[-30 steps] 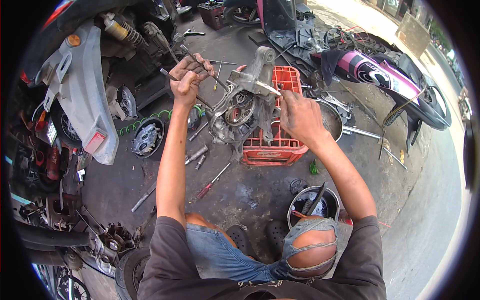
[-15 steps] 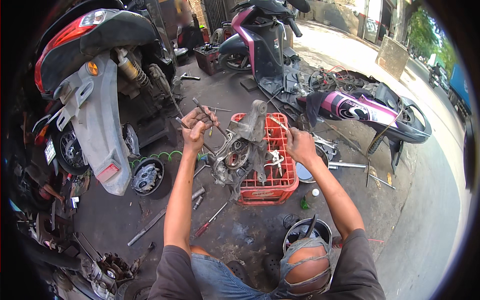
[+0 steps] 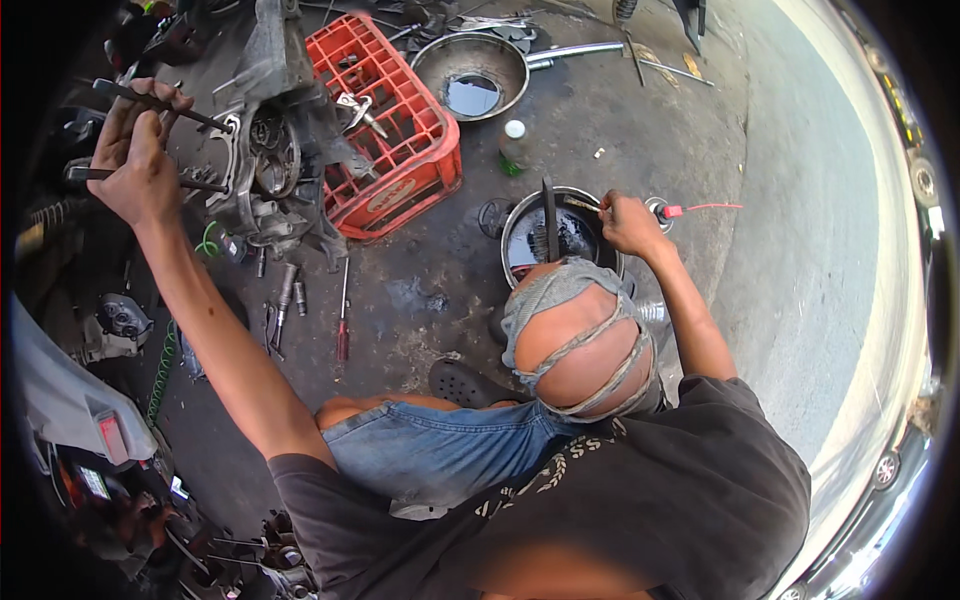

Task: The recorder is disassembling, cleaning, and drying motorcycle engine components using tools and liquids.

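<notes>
My left hand [image 3: 145, 155] is closed around the long metal studs [image 3: 190, 112] that stick out of a grey, oily engine case [image 3: 265, 150]. The case is tilted against a red plastic crate [image 3: 395, 140]. On the right, my right hand [image 3: 632, 225] is closed at the rim of a round metal pan [image 3: 512, 215]. A thin, light-coloured tool [image 3: 588, 205] shows from its fingers over the pan; its kind is unclear. Dark liquid [image 3: 570, 228] lies in the pan, and a dark-handled brush [image 3: 549, 215] stands in it. My knee hides the pan's near part.
A second pan [image 3: 420, 75] with a long handle sits beyond the crate. Near it stands a white-capped bottle [image 3: 514, 150] with green contents. A red-handled screwdriver [image 3: 343, 335] and sockets [image 3: 287, 295] lie on the floor. Motorcycle bodywork [image 3: 80, 385] is at the left.
My view has turned down and to the right. My right hand has moved from beside the engine case to the near pan, keeping the thin tool. My left hand still grips the studs.
</notes>
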### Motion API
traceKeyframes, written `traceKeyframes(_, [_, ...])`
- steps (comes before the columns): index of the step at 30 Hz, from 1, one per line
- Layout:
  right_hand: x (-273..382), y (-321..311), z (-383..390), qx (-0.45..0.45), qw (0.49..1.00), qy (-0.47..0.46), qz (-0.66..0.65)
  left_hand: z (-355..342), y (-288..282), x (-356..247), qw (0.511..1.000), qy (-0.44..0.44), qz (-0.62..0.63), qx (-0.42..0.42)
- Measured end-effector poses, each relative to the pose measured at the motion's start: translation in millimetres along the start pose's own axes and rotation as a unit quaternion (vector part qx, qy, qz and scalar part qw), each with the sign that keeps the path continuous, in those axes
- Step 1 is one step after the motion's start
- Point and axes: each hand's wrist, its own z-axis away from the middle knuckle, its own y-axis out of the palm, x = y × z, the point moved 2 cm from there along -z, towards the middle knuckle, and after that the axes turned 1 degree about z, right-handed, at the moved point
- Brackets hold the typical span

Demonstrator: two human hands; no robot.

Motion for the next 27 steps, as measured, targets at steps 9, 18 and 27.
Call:
traceKeyframes(9, [-29, 62, 42, 0.015, 0.992, 0.035, 0.120, 13, 148, -19, 0.932, 0.066, -0.347, 0.085])
traceKeyframes(18, [-20, 45, 81, -0.117, 0.990, -0.072, -0.041, 16, 167, -26, 0.864, 0.148, -0.469, 0.110])
traceKeyframes(27, [31, 22, -39, -0.154, 0.953, -0.117, -0.233, -27, -5, -4, 0.991, -0.047, -0.014, 0.123])
